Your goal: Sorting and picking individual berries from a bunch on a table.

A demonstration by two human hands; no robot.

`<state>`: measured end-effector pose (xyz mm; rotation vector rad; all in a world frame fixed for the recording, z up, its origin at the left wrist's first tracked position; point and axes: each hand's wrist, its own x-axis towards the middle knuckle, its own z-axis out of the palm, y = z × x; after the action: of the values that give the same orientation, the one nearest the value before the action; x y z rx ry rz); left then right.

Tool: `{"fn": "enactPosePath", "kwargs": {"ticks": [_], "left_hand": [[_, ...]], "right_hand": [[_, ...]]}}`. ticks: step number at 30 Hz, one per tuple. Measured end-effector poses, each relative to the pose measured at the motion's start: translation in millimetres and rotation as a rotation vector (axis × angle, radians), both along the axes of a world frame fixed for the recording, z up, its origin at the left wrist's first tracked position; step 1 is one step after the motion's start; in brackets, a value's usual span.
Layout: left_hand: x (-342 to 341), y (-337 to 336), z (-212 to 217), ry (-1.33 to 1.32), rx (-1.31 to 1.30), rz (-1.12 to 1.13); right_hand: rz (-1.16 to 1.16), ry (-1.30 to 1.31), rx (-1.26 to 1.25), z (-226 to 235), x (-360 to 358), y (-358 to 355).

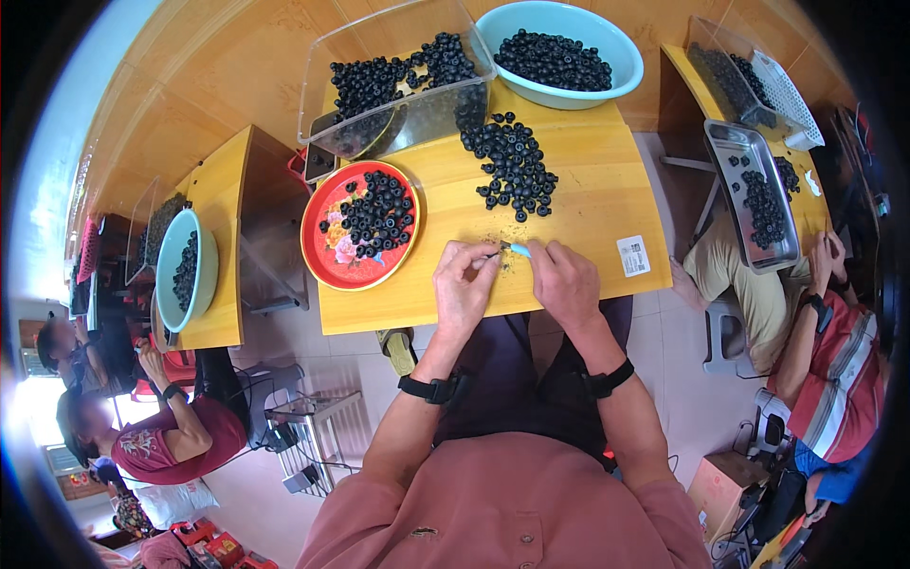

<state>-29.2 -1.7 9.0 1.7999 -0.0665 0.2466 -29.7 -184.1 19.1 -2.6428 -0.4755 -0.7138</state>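
Note:
Both my hands meet over the near edge of the yellow table (427, 313). My left hand (462, 284) is closed in a pinch on a small black piece (494, 254), mostly hidden by the fingertips. My right hand (567, 286) grips a small tool with a light blue handle (518, 249), its tip turned toward that piece. Dark crumbs lie on the wood under the fingers. Just beyond is a loose pile of black rubber-like rings (517, 171). To the left, a round red tray (327, 266) with a flower print carries more rings.
At the table's back stand a clear plastic bin (379, 137) and a light blue basin (542, 93), both holding black rings. A white label (633, 256) lies at the right. People work at side tables, one with a metal tray (783, 258), another beside a blue basin (204, 284).

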Motion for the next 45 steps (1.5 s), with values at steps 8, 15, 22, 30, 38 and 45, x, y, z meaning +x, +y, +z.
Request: {"fn": "enactPosePath", "kwargs": {"ticks": [8, 15, 22, 30, 38, 45], "left_hand": [[1.5, -1.0, 5.3, -0.092, -0.056, 0.042], [12.9, 47.4, 28.8, -0.294, 0.254, 0.267], [55.7, 72.6, 72.9, -0.403, 0.775, 0.366], [104.1, 15.4, 34.1, -0.246, 0.643, -0.228], [94.9, 11.1, 31.6, -0.128, 0.723, -0.175], [57.4, 13.4, 29.0, 0.093, 0.317, -0.036]], "right_hand": [[-0.004, -0.003, 0.002, -2.3, 0.3, 0.2], [-0.053, -0.016, 0.012, 3.2, -2.5, 0.6], [-0.049, -0.04, 0.039, -0.5, -1.0, -0.7], [-0.042, -0.044, 0.077, -7.9, 0.3, -0.7], [-0.041, -0.042, 0.077, -5.0, -1.7, -3.2], [-0.033, -0.028, 0.064, -5.3, -1.0, -2.0]]}}
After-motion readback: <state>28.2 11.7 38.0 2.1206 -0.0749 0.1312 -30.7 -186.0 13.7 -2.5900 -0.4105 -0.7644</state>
